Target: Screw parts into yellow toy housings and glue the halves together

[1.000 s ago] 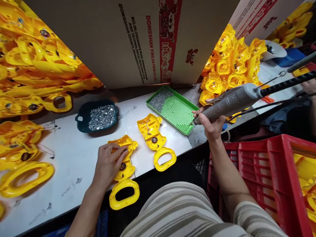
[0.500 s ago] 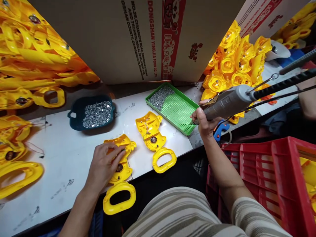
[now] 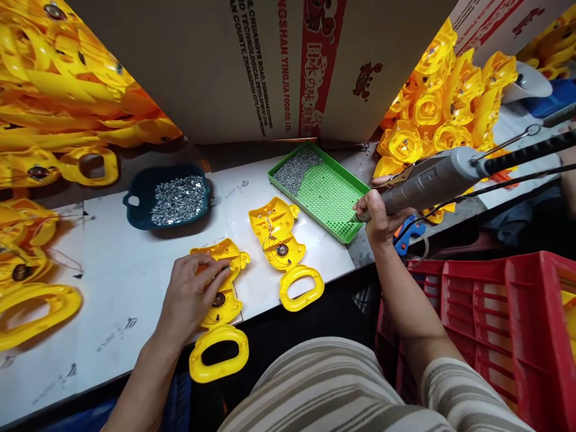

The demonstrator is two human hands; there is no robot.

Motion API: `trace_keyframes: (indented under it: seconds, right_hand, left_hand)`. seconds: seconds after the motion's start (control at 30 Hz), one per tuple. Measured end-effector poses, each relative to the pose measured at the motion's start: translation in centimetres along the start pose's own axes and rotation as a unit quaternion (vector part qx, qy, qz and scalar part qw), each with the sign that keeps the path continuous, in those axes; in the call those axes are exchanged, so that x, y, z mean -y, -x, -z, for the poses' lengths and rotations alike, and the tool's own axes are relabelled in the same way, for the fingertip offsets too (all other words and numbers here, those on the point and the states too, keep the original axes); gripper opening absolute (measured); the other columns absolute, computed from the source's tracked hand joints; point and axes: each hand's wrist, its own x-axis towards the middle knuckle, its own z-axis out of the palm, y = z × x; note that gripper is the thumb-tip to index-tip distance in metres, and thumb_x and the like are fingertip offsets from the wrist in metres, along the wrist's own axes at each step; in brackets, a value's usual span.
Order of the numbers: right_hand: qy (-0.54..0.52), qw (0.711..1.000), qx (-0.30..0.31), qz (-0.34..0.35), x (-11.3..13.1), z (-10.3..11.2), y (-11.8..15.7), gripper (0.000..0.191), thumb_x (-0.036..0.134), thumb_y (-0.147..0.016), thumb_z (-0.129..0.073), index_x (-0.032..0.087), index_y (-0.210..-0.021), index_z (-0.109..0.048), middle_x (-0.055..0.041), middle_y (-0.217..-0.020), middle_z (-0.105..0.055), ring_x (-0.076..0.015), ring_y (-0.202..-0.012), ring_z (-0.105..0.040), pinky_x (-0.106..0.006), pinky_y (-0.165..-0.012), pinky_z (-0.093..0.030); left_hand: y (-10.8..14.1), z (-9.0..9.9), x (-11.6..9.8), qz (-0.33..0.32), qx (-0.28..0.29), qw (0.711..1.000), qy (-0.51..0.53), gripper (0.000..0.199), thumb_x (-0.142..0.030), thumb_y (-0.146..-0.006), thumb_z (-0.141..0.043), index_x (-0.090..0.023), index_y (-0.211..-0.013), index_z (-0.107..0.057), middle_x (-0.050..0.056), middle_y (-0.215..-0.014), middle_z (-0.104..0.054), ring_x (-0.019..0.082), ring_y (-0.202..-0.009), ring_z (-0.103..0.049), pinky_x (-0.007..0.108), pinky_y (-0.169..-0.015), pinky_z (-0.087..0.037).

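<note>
My left hand (image 3: 191,294) is over the nearer yellow plastic toy shell (image 3: 229,309), thumb and fingers pinched together. Whatever small thing lies between the fingertips is too small to name. That shell has a round speaker inside and a ring handle hanging past the table edge. My right hand (image 3: 380,219) is wrapped around a grey electric screwdriver (image 3: 420,180), which hangs from a cord and points left over the green tray's corner. A second yellow shell (image 3: 279,234) with wires and a speaker lies between the two hands.
A green perforated tray (image 3: 346,231) holds small screws at its far end. A dark teal tray (image 3: 135,219) holds shiny metal screws. Yellow shells are piled left (image 3: 90,102) and right (image 3: 432,114) of a large carton (image 3: 270,72). A red crate (image 3: 513,312) stands at right.
The view has shifted slightly. My left hand stays pinched over the nearer shell, and my right hand still holds the screwdriver near the green tray.
</note>
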Motion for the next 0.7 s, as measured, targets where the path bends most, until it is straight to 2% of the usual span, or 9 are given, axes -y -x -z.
trace_keyframes:
  seconds: [0.17,0.3,0.37,0.43,0.5,0.6,0.7]
  right_hand:
    - [0.017,1.0,0.003,-0.001,0.1,0.0,0.0,0.039,0.056,-0.073,-0.068,0.024,-0.089,-0.052,0.0078,-0.055,-0.044,-0.0106,-0.038,-0.048,-0.03,-0.043,-0.047]
    - [0.028,0.998,0.044,0.029,1.6,0.4,0.4,0.031,0.049,-0.079,-0.065,0.024,-0.094,-0.053,0.0064,-0.056,-0.048,-0.0123,-0.042,-0.051,-0.03,-0.046,-0.046]
    - [0.023,0.996,0.08,0.035,3.0,0.1,0.9,0.03,0.052,-0.081,-0.06,0.023,-0.083,-0.052,0.0058,-0.054,-0.045,-0.0119,-0.042,-0.047,-0.032,-0.047,-0.046]
    - [-0.004,0.987,0.154,0.035,4.5,-0.8,1.8,0.036,0.055,-0.083,-0.053,0.023,-0.067,-0.046,0.0047,-0.051,-0.039,-0.0121,-0.041,-0.045,-0.033,-0.046,-0.046]
    - [-0.05,0.974,0.217,0.038,6.0,-2.3,2.9,0.037,0.055,-0.084,-0.05,0.024,-0.064,-0.043,0.0044,-0.051,-0.038,-0.0125,-0.041,-0.044,-0.033,-0.045,-0.047]
    - [-0.133,0.949,0.285,0.027,7.3,-5.1,5.3,0.026,0.05,-0.084,-0.052,0.026,-0.077,-0.047,0.0059,-0.054,-0.041,-0.0124,-0.043,-0.045,-0.031,-0.045,-0.047]
    - [-0.166,0.924,0.343,0.015,6.6,-7.6,7.4,0.019,0.047,-0.085,-0.053,0.031,-0.094,-0.047,0.0076,-0.057,-0.042,-0.0127,-0.044,-0.048,-0.03,-0.045,-0.048]
  left_hand:
    - [-0.1,0.0,0.0,0.0,-0.006,1.0,0.011,0.021,-0.037,-0.092,-0.053,-0.031,-0.099,-0.072,0.007,-0.093,-0.06,0.029,-0.095,-0.054,0.048,-0.08,-0.051]
    - [0.0,-0.1,-0.8,0.008,0.006,1.0,0.009,0.021,-0.034,-0.093,-0.053,-0.028,-0.099,-0.072,0.007,-0.095,-0.059,0.027,-0.096,-0.054,0.046,-0.083,-0.051]
    - [0.0,-0.3,-1.7,0.007,0.014,1.0,0.009,0.021,-0.032,-0.093,-0.053,-0.023,-0.098,-0.072,0.008,-0.097,-0.059,0.025,-0.099,-0.054,0.045,-0.087,-0.05]
    - [-0.1,-0.7,-2.7,0.004,0.024,0.999,0.023,0.021,-0.028,-0.093,-0.053,-0.021,-0.099,-0.071,0.009,-0.098,-0.059,0.025,-0.102,-0.052,0.044,-0.09,-0.049]
    - [-0.3,-1.2,-3.5,-0.009,0.036,0.998,0.042,0.019,-0.025,-0.093,-0.054,-0.019,-0.099,-0.071,0.009,-0.097,-0.059,0.024,-0.103,-0.051,0.043,-0.089,-0.049]
    - [-0.8,-1.9,-4.3,-0.033,0.037,0.998,0.05,0.019,-0.025,-0.094,-0.053,-0.016,-0.097,-0.07,0.01,-0.095,-0.058,0.023,-0.098,-0.049,0.04,-0.084,-0.049]
    - [-1.0,-1.9,-4.7,-0.044,0.029,0.997,0.058,0.02,-0.025,-0.094,-0.052,-0.015,-0.093,-0.069,0.008,-0.092,-0.057,0.021,-0.095,-0.048,0.036,-0.082,-0.048]
